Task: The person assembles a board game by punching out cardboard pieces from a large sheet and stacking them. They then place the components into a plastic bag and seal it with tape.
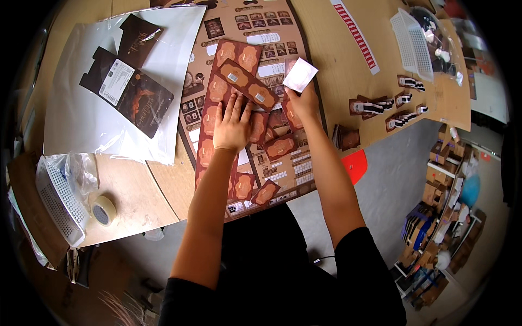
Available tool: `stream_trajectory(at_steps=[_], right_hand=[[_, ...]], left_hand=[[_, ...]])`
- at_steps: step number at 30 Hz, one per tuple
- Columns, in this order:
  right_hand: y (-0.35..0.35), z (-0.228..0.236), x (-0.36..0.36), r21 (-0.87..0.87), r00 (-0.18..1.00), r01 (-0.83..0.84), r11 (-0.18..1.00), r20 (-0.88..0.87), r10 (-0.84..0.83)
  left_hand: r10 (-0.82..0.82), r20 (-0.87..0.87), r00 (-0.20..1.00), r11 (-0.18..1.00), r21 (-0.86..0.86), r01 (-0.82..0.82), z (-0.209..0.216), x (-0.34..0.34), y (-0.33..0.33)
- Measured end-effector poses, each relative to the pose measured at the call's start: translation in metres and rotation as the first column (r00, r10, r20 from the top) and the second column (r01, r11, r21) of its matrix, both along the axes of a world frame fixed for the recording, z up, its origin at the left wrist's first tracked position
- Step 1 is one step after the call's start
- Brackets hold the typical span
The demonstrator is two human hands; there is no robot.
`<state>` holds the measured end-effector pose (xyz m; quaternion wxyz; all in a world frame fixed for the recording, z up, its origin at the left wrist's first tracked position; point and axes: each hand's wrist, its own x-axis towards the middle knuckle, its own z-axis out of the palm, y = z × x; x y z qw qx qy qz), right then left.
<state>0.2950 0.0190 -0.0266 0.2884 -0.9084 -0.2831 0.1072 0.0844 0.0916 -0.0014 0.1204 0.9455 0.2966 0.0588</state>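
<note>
My left hand (234, 126) lies flat with its fingers stretched over several reddish-brown printed cards (207, 152). My right hand (305, 103) grips a small white card (300, 75) by its near edge, just above the right side of the pile. Whether it is one card or a thin stack, I cannot tell. Beyond my left fingertips, a darker brown strip with white labels (247, 84) slants across the cards. Loose cards (265, 192) overlap near the front edge. All of them rest on a large brown printed sheet (228, 24) with rows of small pictures.
At left, dark printed card sleeves (138, 98) lie on white plastic sheeting (70, 119). Nearer are a tape roll (103, 211) and white basket (60, 201). To the right sit banded card bundles (372, 106), a red-white strip (356, 35), another basket (411, 43) and a red object (356, 167).
</note>
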Motion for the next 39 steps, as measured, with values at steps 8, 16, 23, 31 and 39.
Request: stream_trajectory(at_steps=[8,16,23,31,39], right_hand=[[-0.027,-0.005,0.016,0.471,0.992,0.075,0.879,-0.129,-0.016],[-0.040,0.050,0.042,0.399,0.999,0.044,0.916,-0.047,-0.028],[-0.031,0.033,0.027,0.327,0.961,0.086,0.941,-0.277,0.009],[-0.010,0.009,0.020,0.174,0.998,0.028,0.984,-0.068,-0.017],[-0.033,0.044,0.112,-0.362,0.933,0.196,0.911,0.354,-0.060]], left_hand=[[0.000,0.042,0.999,1.000,-0.018,0.001,-0.004,0.001,0.000],[0.004,-0.054,0.999,1.000,-0.017,-0.005,-0.001,0.000,0.001],[-0.001,-0.074,0.997,1.000,0.001,0.001,0.001,0.002,0.000],[-0.024,-0.104,0.994,0.999,0.036,0.028,0.002,0.003,0.000],[-0.029,-0.100,0.995,0.999,0.024,0.031,0.004,0.006,0.000]])
